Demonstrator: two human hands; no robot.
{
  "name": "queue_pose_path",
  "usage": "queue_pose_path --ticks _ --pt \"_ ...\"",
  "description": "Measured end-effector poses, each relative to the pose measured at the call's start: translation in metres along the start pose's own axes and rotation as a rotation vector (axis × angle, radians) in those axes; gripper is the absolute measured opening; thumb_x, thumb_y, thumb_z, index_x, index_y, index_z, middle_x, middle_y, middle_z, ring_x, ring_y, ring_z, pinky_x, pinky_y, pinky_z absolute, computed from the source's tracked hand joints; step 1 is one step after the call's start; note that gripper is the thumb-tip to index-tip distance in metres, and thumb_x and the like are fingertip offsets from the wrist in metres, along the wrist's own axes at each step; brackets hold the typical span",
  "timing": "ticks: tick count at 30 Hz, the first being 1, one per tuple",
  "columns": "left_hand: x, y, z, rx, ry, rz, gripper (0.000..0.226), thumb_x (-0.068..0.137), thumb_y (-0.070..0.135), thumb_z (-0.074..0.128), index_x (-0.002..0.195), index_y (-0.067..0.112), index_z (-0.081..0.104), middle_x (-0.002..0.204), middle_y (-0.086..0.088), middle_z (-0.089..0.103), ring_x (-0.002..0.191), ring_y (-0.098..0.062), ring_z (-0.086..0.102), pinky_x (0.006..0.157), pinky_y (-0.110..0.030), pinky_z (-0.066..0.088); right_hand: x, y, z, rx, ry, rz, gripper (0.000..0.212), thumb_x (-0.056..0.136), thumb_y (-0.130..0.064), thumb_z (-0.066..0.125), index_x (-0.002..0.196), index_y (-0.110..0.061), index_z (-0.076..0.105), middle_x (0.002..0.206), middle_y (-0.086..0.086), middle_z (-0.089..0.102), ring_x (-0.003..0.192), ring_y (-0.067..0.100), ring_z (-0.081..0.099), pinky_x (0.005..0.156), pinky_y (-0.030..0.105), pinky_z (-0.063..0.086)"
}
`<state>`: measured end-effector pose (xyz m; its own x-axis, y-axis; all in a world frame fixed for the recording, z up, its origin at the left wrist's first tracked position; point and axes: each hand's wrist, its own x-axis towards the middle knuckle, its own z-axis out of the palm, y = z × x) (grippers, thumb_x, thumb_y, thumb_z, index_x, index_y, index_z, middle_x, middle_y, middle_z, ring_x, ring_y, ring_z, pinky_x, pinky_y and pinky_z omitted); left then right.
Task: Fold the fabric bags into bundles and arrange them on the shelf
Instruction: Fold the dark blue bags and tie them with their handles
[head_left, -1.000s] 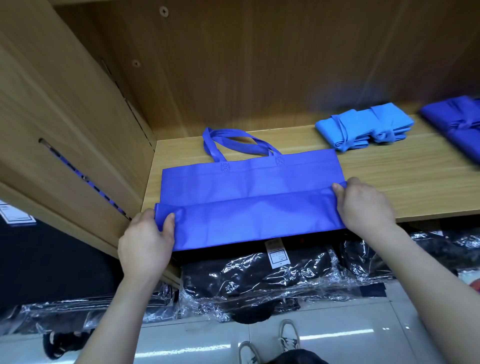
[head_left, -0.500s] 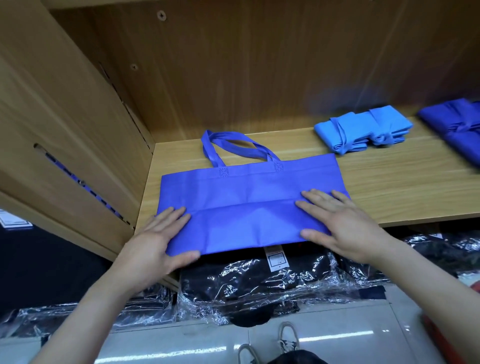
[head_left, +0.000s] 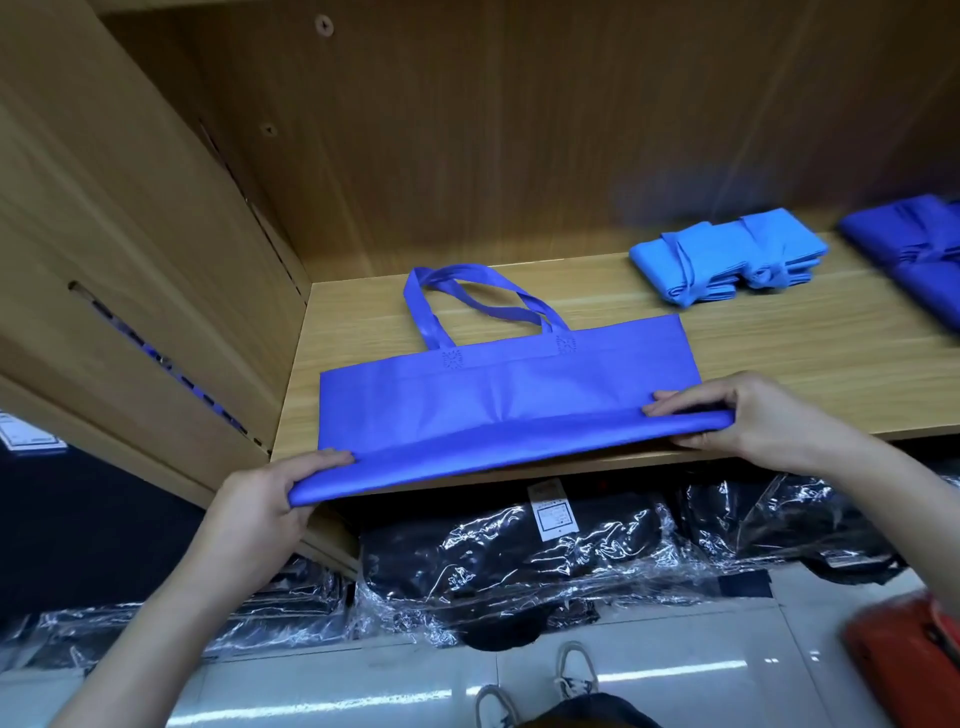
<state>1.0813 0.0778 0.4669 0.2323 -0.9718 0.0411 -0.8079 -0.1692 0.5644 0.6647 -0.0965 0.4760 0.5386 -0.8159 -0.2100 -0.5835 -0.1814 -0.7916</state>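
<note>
Two pinches hold the near fold of the blue bag (head_left: 493, 405): left hand (head_left: 254, 501) and right hand (head_left: 758, 415) at opposite ends. Its long axis lies sideways along the shelf (head_left: 779, 353).

The single head camera is looking forward and down, close to the shelf (head_left: 779, 353), taking in the left hand (head_left: 260, 501), right hand (head_left: 763, 415), floor (head_left: 649, 680) and shoes (head_left: 574, 670).

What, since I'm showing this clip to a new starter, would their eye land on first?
The royal-blue bag spread at the front of the shelf, handles toward the back, with the left hand and right hand each pinching an end of its folded near edge. Then the tied light-blue bundle farther back on the right, and shiny plastic-wrapped packs below.
</note>
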Motion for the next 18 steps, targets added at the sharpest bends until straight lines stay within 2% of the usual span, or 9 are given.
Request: queue_pose_path --ticks 1,3,5,7,10,13,15,18 --pt "-0.001 0.002 0.0 -0.046 0.008 -0.062 0.067 0.081 -0.012 0.058 0.088 0.054 0.068 0.077 0.026 0.069 0.068 -0.01 0.064 0.066 -0.017 0.053 0.001 -0.002 -0.003 0.018 0.025 0.014 0.035 0.074 0.006 0.078 0.092 -0.024 0.075 0.103 -0.017 0.073 0.105 -0.012 0.06 0.089 0.002 0.04" --pt "-0.002 0.003 0.002 -0.138 0.027 -0.141 0.055 0.085 -0.004 0.062 0.082 0.051 0.067 0.064 0.008 0.064 0.055 -0.026 0.054 0.05 -0.029 0.054 0.001 -0.006 -0.006 0.043 0.091 0.033 0.027 0.072 0.003 0.08 0.082 -0.022 0.075 0.091 -0.016 0.075 0.081 -0.01 0.065 0.075 0.0 0.042" --pt "-0.004 0.006 0.003 -0.181 0.052 -0.159 0.048 0.086 0.0 0.065 0.082 0.048 0.065 0.063 0.002 0.062 0.054 -0.027 0.051 0.047 -0.034 0.049 0.001 -0.008 -0.007 0.103 0.154 0.048 0.022 0.07 0.0 0.082 0.073 -0.02 0.074 0.073 -0.012 0.073 0.061 -0.005 0.058 0.062 0.003 0.041" --pt "-0.003 0.009 0.008 -0.242 0.095 -0.182 0.032 0.087 0.009 0.068 0.081 0.041 0.066 0.065 0.0 0.064 0.061 -0.023 0.055 0.06 -0.036 0.045 0.002 -0.009 -0.007 0.19 0.231 0.051 0.017 0.071 0.0 0.081 0.074 -0.014 0.072 0.064 -0.01 0.066 0.055 -0.002 0.052 0.056 0.006 0.038" --pt "-0.002 0.014 0.018 -0.349 0.194 -0.287 0.009 0.092 0.02 0.065 0.092 0.029 0.064 0.082 0.01 0.069 0.087 -0.018 0.066 0.067 -0.026 0.045 0.005 -0.009 -0.003 0.31 0.372 0.057 0.014 0.078 -0.001 0.075 0.081 -0.011 0.066 0.063 -0.013 0.067 0.055 -0.002 0.056 0.057 0.007 0.043" --pt "-0.001 0.021 0.029 -0.229 0.271 -0.313 0.009 0.094 0.026 0.061 0.101 0.02 0.06 0.082 0.015 0.064 0.092 -0.025 0.065 0.069 -0.035 0.042 0.015 -0.002 0.007 0.334 0.511 0.128 0.008 0.088 -0.007 0.069 0.091 -0.014 0.065 0.081 -0.003 0.075 0.067 0.003 0.068 0.067 0.017 0.054" --pt "0.0 0.028 0.033 -0.117 0.321 -0.307 0.019 0.094 0.027 0.06 0.107 0.013 0.058 0.08 0.005 0.061 0.092 -0.035 0.062 0.067 -0.037 0.038 0.021 0.002 0.017 0.111 0.624 0.17 0.012 0.089 -0.015 0.07 0.098 -0.012 0.063 0.088 0.007 0.073 0.074 0.01 0.069 0.072 0.026 0.054" --pt "0.003 0.032 0.036 0.032 0.365 -0.269 0.036 0.095 0.031 0.059 0.124 0.01 0.053 0.083 -0.012 0.069 0.08 -0.042 0.064 0.064 -0.042 0.045 0.021 0.0 0.033 -0.262 0.72 0.211 0.038 0.089 -0.026 0.068 0.121 -0.007 0.057 0.099 0.019 0.068 0.093 0.037 0.063 0.081 0.041 0.047"
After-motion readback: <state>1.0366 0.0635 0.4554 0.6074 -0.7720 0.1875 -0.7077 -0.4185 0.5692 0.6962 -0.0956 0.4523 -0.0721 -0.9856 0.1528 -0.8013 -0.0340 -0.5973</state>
